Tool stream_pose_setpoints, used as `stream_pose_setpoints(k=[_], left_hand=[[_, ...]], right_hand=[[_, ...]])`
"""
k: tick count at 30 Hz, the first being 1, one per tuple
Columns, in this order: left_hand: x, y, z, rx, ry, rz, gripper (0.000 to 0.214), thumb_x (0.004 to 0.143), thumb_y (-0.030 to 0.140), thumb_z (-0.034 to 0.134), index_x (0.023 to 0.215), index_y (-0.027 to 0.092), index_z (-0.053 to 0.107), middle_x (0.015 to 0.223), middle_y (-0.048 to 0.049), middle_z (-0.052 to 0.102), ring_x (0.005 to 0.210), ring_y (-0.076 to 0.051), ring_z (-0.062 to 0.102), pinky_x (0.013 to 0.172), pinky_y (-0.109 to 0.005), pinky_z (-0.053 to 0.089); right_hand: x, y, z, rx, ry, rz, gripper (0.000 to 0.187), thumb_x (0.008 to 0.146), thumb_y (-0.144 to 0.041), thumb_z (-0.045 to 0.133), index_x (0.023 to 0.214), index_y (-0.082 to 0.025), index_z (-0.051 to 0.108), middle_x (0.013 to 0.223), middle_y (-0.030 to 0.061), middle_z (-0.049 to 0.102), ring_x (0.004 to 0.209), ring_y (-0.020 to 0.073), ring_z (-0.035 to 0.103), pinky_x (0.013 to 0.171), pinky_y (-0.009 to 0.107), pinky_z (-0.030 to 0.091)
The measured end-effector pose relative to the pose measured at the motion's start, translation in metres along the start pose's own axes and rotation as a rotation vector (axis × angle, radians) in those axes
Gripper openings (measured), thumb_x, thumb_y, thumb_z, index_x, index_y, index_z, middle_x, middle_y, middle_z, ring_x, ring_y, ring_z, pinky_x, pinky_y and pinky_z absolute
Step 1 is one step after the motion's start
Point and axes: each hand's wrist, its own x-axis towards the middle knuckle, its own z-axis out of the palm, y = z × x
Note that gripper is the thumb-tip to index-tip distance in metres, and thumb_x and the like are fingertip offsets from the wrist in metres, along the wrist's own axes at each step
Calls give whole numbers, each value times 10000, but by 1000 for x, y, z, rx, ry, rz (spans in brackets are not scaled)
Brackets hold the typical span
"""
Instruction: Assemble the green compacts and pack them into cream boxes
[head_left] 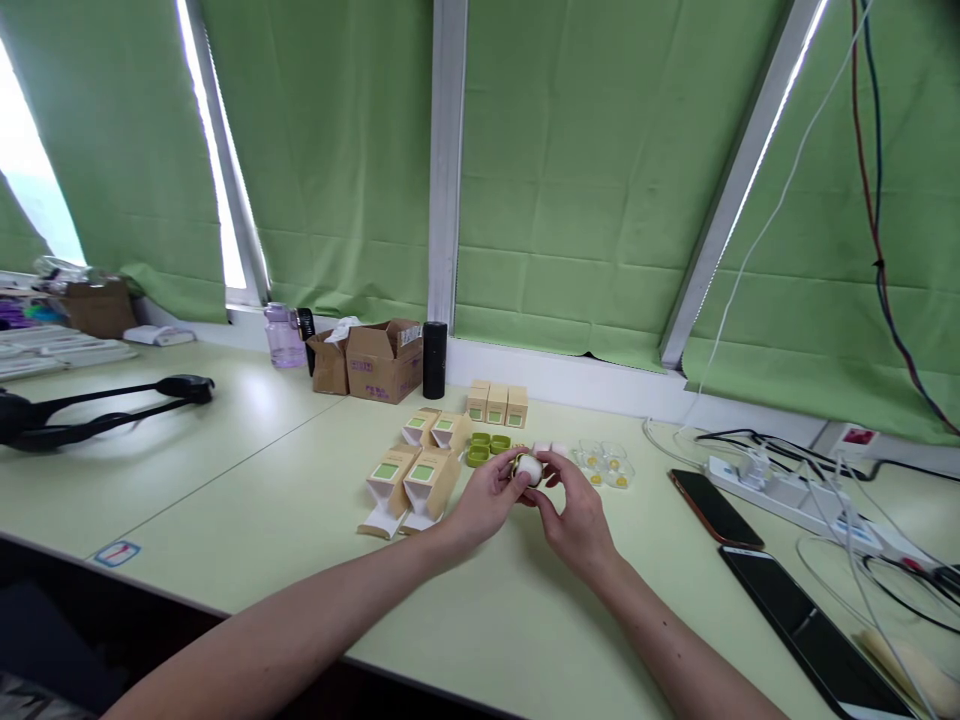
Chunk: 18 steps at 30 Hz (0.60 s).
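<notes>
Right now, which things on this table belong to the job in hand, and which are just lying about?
In hand: left hand and right hand holding the white piece; green trays, open cartons, small boxes, clear cups.
Lying about: phones, power strip, bottle, cardboard box.

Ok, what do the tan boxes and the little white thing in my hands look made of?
Tan boxes: matte kraft cardboard, judging by brown colour and folded open flaps. White thing: probably smooth plastic, rounded with slight sheen; too small to be sure.
</notes>
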Motion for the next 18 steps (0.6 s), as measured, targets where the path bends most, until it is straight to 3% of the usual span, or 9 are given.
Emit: stream_pose_setpoints(k=[3,7,10,15,18], left_hand=[[-2,5,1,33,-5,-4,649,882,539,725,1379,154,564,1093,-123,727,902,-217,729,876,-413,614],[-4,9,-2,115,-8,-18,673,914,558,673,1419,139,523,966,-94,721,789,-197,724,715,-334,579],[-4,9,-7,209,9,10,602,961,532,608,1414,148,515,1008,-106,715,753,-180,708,625,-286,512],[-5,10,-14,470,95,137,403,1008,380,541,1364,190,534,1164,-123,699,843,-180,667,760,-350,553],[-7,11,-17,691,105,305,380,988,250,549,1366,217,529,1221,-120,669,984,-216,641,889,-419,558]], right_hand=[[2,-3,-1,80,1,84,384,946,-281,607,1322,-238,542,1221,109,693,909,228,674,837,434,596],[8,-8,-4,347,22,256,375,924,-367,668,1263,-244,567,1174,98,704,986,233,694,844,400,607],[13,-10,-7,549,44,384,403,900,-459,704,1217,-240,586,1078,80,724,943,226,706,802,384,617],[17,-8,-7,758,103,525,507,802,-565,784,1133,-205,648,900,62,745,787,216,703,705,392,628],[18,-7,-8,843,102,608,546,744,-596,824,1077,-186,688,866,70,754,731,218,704,664,398,630]])
